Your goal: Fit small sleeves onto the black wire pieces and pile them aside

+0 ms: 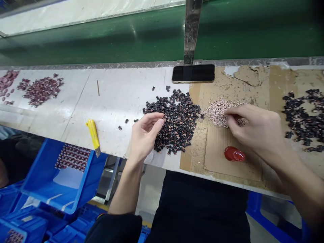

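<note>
My left hand [148,131] is at the left edge of a pile of small black parts [179,118], thumb and forefinger pinched together; whatever lies between them is too small to make out. Over a heap of tiny pinkish pieces [218,112] on the cardboard, my right hand [255,125] has its thumb and forefinger closed at the heap's right side, their tips partly hidden. Just below that hand sits a small red cup [234,154] on a cardboard piece [212,158].
A phone [193,73] lies behind the black pile, beside a metal post [192,32]. Further left are a yellow cutter [93,135], a thin brown stick [98,88] and reddish parts [43,90]. More black parts [303,118] lie right. A blue bin [63,175] stands below the table edge.
</note>
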Tool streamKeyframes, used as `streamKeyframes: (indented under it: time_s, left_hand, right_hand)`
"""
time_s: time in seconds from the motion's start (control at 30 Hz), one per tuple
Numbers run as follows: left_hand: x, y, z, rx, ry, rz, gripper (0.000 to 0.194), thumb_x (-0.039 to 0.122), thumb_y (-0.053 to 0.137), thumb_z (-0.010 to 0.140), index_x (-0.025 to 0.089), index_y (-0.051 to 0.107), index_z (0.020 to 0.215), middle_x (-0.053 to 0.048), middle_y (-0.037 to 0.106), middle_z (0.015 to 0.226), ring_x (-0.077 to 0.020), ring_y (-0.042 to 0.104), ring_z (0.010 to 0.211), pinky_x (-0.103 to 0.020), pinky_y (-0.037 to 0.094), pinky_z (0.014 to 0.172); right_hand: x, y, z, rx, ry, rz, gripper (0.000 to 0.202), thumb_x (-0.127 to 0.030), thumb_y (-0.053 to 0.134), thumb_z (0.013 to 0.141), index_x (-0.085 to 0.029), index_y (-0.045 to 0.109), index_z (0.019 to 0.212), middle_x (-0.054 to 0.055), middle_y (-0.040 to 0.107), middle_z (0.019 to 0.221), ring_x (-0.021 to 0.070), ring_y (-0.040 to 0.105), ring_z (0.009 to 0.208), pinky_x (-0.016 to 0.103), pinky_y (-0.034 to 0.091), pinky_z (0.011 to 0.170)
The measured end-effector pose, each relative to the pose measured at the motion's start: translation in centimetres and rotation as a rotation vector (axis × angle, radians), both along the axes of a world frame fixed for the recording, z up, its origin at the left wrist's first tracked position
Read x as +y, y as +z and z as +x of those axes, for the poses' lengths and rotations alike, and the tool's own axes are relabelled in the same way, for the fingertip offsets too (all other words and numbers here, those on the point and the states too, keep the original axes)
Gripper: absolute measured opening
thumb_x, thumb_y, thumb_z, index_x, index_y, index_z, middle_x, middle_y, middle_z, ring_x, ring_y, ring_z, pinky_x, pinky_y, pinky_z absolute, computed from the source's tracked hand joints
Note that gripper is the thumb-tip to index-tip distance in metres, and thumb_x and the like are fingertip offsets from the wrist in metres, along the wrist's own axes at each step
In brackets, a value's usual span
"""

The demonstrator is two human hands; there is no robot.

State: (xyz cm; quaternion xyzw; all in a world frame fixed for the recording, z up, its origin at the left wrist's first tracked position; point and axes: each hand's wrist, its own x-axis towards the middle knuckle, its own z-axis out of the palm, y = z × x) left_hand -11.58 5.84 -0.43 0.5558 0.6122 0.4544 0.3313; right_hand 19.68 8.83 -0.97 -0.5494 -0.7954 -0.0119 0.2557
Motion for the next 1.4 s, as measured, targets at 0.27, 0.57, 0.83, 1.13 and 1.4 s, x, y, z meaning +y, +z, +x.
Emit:
streamKeyframes:
  time_s: [0.27,0.57,0.83,1.13,1.4]
  left_hand:
    - [-1.3,1.4,3.7,-0.66,-0.086,-0.129,0.006,0.024,0.083,0.088,0.021,0.083,0.094,-0.003,0.08,0.096,-0.0093,0.078,0.077,-0.015,0.065,0.072]
    - [-2.4,2.0,11.1,-0.41,-0.229,0.095,0.02,0.015,0.074,0.096,0.021,0.08,0.115,-0.01,0.073,0.136,-0.0192,0.081,0.105,-0.025,0.071,0.087]
    - [-2.9,1.3,13.5,-0.078,-0.394,0.485,0.02,0.01,0.068,0.099,0.02,0.074,0.115,-0.004,0.084,0.108,-0.0142,0.08,0.093,-0.025,0.067,0.088]
    - [-3.4,0.9,13.2,0.016,-0.345,0.62,0.016,0.007,0.071,0.096,0.018,0.076,0.106,-0.004,0.085,0.099,-0.0131,0.082,0.087,-0.019,0.065,0.087]
    - [-3.9,0.8,13.2,-0.021,-0.382,0.556,0.016,0.008,0.071,0.096,0.021,0.078,0.103,-0.002,0.086,0.1,-0.0139,0.082,0.089,-0.02,0.067,0.086]
  right_hand:
    - [0.1,0.7,0.5,0.084,-0.015,-0.065,0.016,-0.02,0.061,0.093,-0.023,0.077,0.095,0.005,0.082,0.094,0.0256,0.077,0.086,0.041,0.061,0.077]
    - [-3.7,3.1,2.1,0.962,-0.097,-0.467,0.015,-0.028,0.087,0.084,-0.028,0.077,0.096,-0.001,0.079,0.091,0.015,0.078,0.082,0.026,0.068,0.075]
    - [-6.5,5.1,0.9,1.064,-0.02,-0.522,0.018,-0.022,0.087,0.085,-0.03,0.078,0.097,-0.002,0.08,0.092,0.0147,0.08,0.083,0.021,0.07,0.076]
    - [-8.5,4.8,-0.5,1.074,-0.049,-0.438,0.019,-0.018,0.085,0.086,-0.03,0.081,0.101,-0.001,0.082,0.093,0.0145,0.08,0.079,0.021,0.07,0.073]
    - [-9.8,4.2,-1.4,0.969,-0.042,-0.352,0.02,-0.011,0.073,0.093,-0.029,0.079,0.099,0.002,0.079,0.099,0.0181,0.078,0.092,0.029,0.068,0.079]
